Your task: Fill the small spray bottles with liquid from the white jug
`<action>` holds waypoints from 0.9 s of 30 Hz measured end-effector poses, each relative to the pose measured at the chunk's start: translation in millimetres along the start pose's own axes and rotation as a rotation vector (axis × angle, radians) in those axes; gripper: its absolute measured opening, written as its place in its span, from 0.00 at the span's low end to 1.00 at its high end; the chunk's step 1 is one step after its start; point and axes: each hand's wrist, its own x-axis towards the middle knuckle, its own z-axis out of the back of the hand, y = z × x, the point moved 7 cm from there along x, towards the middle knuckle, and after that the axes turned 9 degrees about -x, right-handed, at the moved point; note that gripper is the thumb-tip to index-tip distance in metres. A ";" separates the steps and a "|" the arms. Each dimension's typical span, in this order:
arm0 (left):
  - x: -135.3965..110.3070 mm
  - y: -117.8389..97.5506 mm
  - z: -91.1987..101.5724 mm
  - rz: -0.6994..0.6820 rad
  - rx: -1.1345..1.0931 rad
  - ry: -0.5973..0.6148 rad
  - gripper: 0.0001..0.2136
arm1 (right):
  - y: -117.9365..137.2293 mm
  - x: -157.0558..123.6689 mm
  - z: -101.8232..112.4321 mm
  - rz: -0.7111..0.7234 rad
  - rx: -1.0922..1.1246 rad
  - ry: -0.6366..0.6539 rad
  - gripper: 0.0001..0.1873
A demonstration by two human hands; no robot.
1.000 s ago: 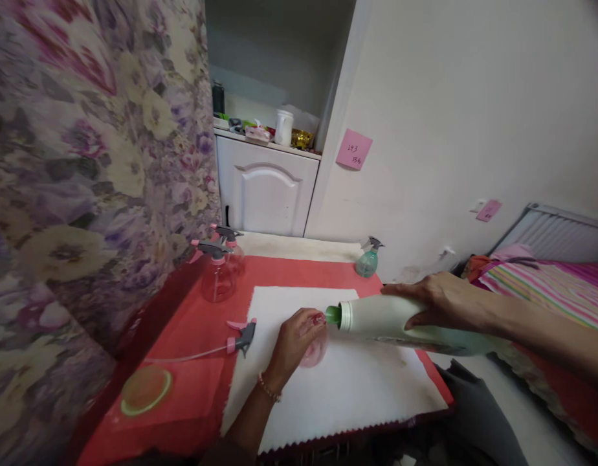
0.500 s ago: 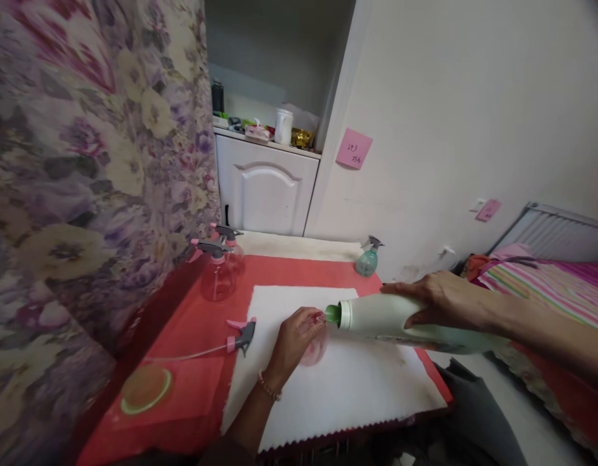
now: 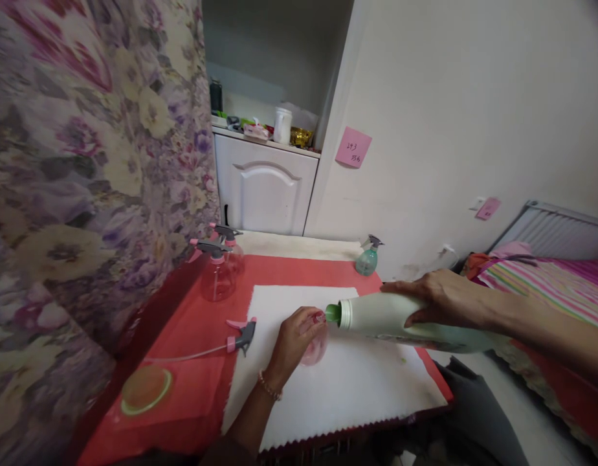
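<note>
My left hand is closed around the neck of a clear pink spray bottle without its top, which stands on a white cloth. My right hand grips a large pale green detergent bottle from above, tipped sideways. Its green spout points left and meets the mouth of the pink bottle. Whether liquid is flowing, I cannot tell. Left of the cloth lies a spray trigger head with its thin tube, and near it a round green-rimmed cap.
Two pink spray bottles with triggers stand at the back left of the red table cover. A green spray bottle stands at the back right corner. Floral curtain hangs along the left; a bed is at the right.
</note>
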 end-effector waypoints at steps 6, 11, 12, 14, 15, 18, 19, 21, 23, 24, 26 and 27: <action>0.0 0.7 -0.2 -0.001 -0.007 0.006 0.09 | 1.7 0.0 1.3 0.016 -0.001 0.012 0.30; -0.2 0.9 0.2 0.000 -0.005 0.002 0.08 | 1.1 -0.5 1.6 0.021 0.010 0.003 0.30; -0.3 0.9 0.0 0.001 -0.007 0.003 0.08 | 1.0 -0.5 1.5 0.022 0.014 0.004 0.30; -0.2 1.0 -0.4 0.003 -0.011 0.006 0.08 | 1.2 -0.4 1.0 0.025 0.022 0.012 0.30; 0.0 1.2 -0.5 0.003 -0.012 0.008 0.08 | 1.1 -0.3 0.8 0.022 0.025 0.017 0.30; 0.5 2.2 -0.3 0.003 -0.011 0.005 0.08 | 1.0 0.0 0.4 0.015 0.025 0.026 0.30; 0.6 2.5 -0.1 0.003 -0.010 0.003 0.08 | 0.7 0.0 0.3 0.011 0.023 0.025 0.30; 0.7 3.0 -0.1 0.005 -0.011 0.002 0.08 | 0.4 0.1 0.2 0.010 0.020 0.018 0.30; 0.6 3.2 -0.1 0.006 -0.015 0.002 0.08 | 0.1 0.0 -0.4 0.014 0.026 0.015 0.30; 0.5 3.1 -0.2 0.006 -0.016 0.002 0.08 | 0.0 0.0 -1.0 0.018 0.031 0.016 0.30; 0.4 3.3 -0.4 0.008 -0.018 0.003 0.08 | -0.5 0.1 -1.7 0.022 0.035 0.013 0.30; 0.4 3.4 -0.5 0.007 -0.019 0.004 0.08 | -0.8 0.2 -1.9 0.023 0.035 0.011 0.30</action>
